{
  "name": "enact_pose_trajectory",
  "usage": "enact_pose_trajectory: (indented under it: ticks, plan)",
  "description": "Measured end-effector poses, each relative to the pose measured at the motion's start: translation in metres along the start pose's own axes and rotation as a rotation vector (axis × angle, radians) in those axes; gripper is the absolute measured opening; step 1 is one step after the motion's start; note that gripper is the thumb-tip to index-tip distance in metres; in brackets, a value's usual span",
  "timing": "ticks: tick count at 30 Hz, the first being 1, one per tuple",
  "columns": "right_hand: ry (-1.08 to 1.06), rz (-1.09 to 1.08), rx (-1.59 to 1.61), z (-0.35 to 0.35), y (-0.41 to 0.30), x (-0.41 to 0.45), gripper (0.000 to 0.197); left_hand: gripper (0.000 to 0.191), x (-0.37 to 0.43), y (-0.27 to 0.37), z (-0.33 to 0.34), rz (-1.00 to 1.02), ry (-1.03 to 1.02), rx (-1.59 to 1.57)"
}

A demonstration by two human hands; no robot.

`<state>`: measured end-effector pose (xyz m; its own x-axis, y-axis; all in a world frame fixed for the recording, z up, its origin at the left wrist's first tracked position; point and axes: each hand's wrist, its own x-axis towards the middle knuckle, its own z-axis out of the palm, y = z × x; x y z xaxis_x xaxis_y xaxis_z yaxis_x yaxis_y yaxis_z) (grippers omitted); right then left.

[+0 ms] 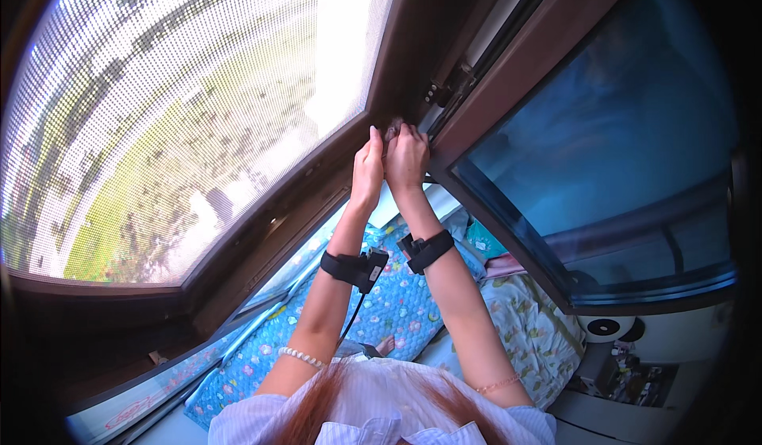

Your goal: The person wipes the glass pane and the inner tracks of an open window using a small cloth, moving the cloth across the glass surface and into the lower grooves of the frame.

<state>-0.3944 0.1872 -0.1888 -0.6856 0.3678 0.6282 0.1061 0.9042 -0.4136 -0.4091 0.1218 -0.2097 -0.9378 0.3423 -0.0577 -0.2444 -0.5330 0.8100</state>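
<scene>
My right hand [408,158] is raised to the corner of the brown window frame [370,107], its fingers curled around a small crumpled, greyish-brown piece of material, perhaps a cloth [393,127]. Most of that piece is hidden by the fingers. Close beside it, my left hand [367,170] points upward at the lower frame, its thumb side towards the right hand; what its fingers do is hidden. To the right, the opened window sash [503,73] with its dark glass [619,135] stands swung inward. A metal hinge fitting [449,85] sits in the gap just above my right hand.
A mesh insect screen [196,123] fills the left opening, with bright ground outside. Below are a blue flowered quilt [393,302] and a leaf-patterned cover [524,326]. Black straps with small devices [360,269] circle both forearms; a cable hangs from the left one. Shelved items [634,379] stand lower right.
</scene>
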Motion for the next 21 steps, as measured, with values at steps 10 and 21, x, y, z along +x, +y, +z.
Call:
enact_pose_trajectory:
  ticks: [10, 21]
  plan:
    - [-0.108, -0.143, -0.109, 0.011, 0.008, -0.003, 0.019, 0.043, -0.043, 0.044, -0.022, 0.352, 0.193, 0.258]
    - [-0.313, -0.197, -0.187, 0.001, 0.013, 0.005, 0.013, 0.042, -0.100, 0.038, -0.046, 0.399, 0.323, 0.345]
